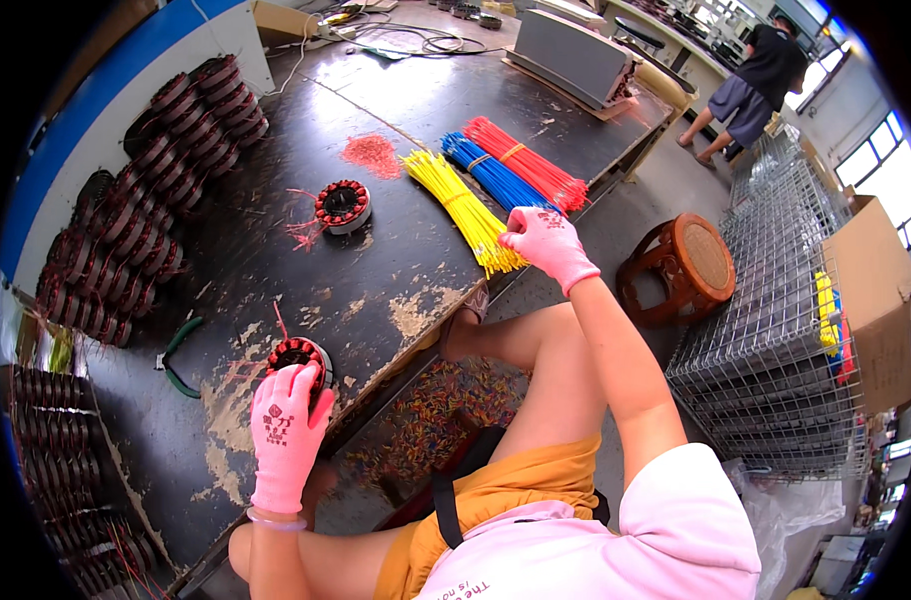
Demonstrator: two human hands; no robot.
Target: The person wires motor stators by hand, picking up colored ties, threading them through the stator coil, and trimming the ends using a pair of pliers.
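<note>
At the table's near edge, my left hand [287, 435] in a pink glove is closed around a motor stator [301, 354], a ring wound with red wire. Its fingers lie over the near side of the ring, and red leads stick out beyond. My right hand [549, 245], gloved too, has its fingers curled together at the near ends of the cut wires; whatever they pinch is hidden. Beside it lie a yellow wire bundle [459, 208], a blue wire bundle [497, 172] and a red wire bundle [531, 166], each banded. A second stator [342, 207] rests farther back.
Stacked stators [160, 200] line the table's left side. Green-handled pliers [181, 358] and a pile of red scraps [372, 155] lie on the worn dark table [275, 255]. To the right stand a wooden stool [679, 268] and wire cages [765, 340]. Another person [760, 75] stands far off.
</note>
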